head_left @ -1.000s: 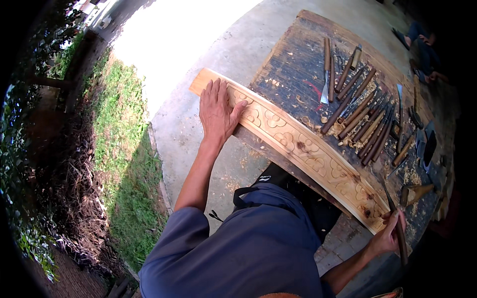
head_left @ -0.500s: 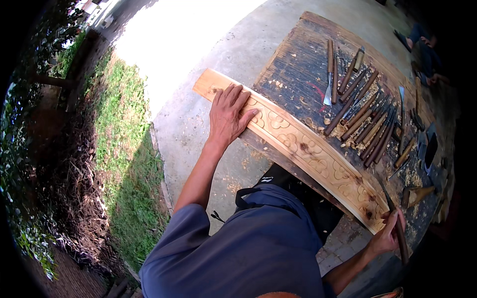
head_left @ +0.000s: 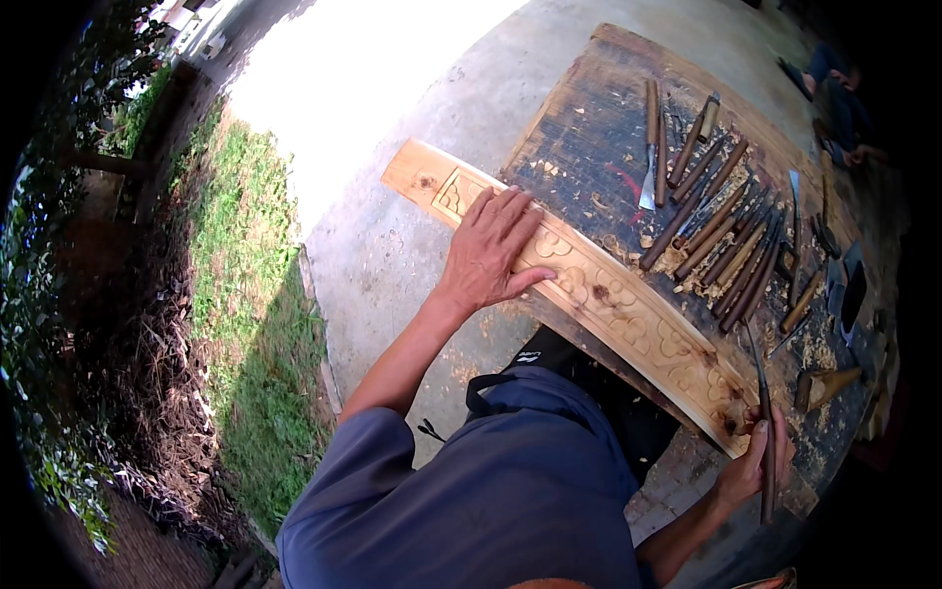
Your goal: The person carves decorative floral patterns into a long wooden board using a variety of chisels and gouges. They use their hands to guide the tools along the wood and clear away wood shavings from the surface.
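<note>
A long pale wooden board (head_left: 628, 312) with carved flower and scroll patterns lies slanting along the near edge of the workbench, its far left end jutting past the bench. Across its upper part my left hand (head_left: 491, 245) rests flat, fingers stretched out and thumb spread. At the board's lower right end, my right hand (head_left: 748, 469) grips a carving chisel (head_left: 767, 447) by its dark wooden handle. The thin metal blade points away from me, over the bench beside the board. My right fingers are partly hidden behind the handle.
Many chisels and gouges (head_left: 726, 236) lie bunched on the worn workbench (head_left: 579, 128), among wood shavings. A wooden mallet-like piece (head_left: 829, 388) sits near the right edge. Another person (head_left: 839, 103) is partly seen at the far right. Grass (head_left: 235, 324) borders the concrete on the left.
My left hand has slid along the board toward the right, uncovering carving near its far end. The chisel in my right hand has swung more upright in view, its handle end moving left.
</note>
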`<state>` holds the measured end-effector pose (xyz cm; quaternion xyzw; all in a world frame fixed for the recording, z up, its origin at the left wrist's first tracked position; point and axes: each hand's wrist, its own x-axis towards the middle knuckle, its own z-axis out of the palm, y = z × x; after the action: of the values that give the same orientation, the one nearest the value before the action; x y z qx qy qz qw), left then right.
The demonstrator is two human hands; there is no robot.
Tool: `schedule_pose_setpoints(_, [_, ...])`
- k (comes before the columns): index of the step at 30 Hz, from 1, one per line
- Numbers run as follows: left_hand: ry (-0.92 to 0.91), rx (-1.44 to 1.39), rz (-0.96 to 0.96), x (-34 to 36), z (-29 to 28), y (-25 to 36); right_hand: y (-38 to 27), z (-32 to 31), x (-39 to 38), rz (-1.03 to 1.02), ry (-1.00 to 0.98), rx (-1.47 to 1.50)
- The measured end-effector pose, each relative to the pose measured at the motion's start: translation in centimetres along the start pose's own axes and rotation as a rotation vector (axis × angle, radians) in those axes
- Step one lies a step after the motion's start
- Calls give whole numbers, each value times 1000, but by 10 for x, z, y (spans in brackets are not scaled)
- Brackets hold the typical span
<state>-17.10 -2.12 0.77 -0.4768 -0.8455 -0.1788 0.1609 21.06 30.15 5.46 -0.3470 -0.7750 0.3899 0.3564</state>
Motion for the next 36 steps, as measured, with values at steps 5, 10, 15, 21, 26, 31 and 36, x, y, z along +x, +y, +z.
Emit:
schedule_pose_setpoints(5, [-131,-201,213,9,23,57,-1,12,-10,112,-95,152])
schedule_pose_setpoints(10, [-234,-327,293,20,27,98,4,12,-18,161,-99,233])
schedule_pose_setpoints(15, [-307,-314,302,29,32,115,16,9,-23,82,-121,252])
schedule_pose_setpoints(21, [-338,-293,302,32,34,128,26,10,-28,105,-89,375])
schedule_pose_setpoints(26, [-335,-294,292,31,33,130,29,10,-28,114,-115,350])
schedule_pose_setpoints(31, [-321,-297,289,31,33,131,22,15,-31,129,-114,345])
schedule_pose_setpoints(36, [-320,-300,294,29,35,130,20,17,-31,135,-130,363])
